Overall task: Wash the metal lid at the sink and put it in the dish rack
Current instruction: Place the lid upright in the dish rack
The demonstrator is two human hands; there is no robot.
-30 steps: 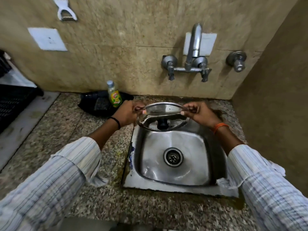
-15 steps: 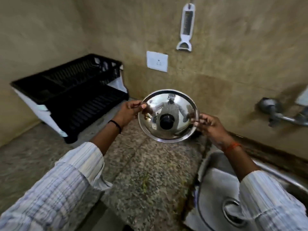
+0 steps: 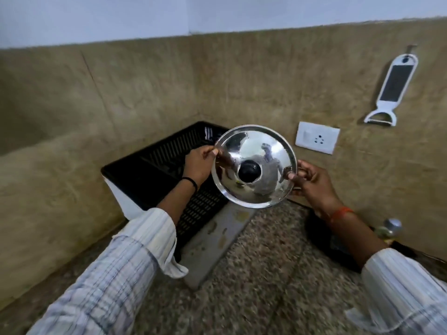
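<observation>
The shiny round metal lid (image 3: 263,151) with a black knob in its middle is held upright in the air, its knob side facing me. My left hand (image 3: 199,163) pinches its left rim and my right hand (image 3: 312,180) pinches its right rim. The black plastic dish rack (image 3: 150,170) stands in the corner of the counter, just behind and to the left of the lid, partly hidden by my left hand and the lid. The sink is out of view.
A grey mat (image 3: 212,240) lies on the speckled granite counter (image 3: 254,286) beside the rack. On the tiled wall hang a white socket plate (image 3: 317,140) and a white peeler (image 3: 391,90). A bottle cap (image 3: 392,226) and a dark object show behind my right forearm.
Both hands lifted the lid from over the sink, tipped it upright and carried it left toward the dish rack. My view swung left, so the sink and tap dropped out of sight.
</observation>
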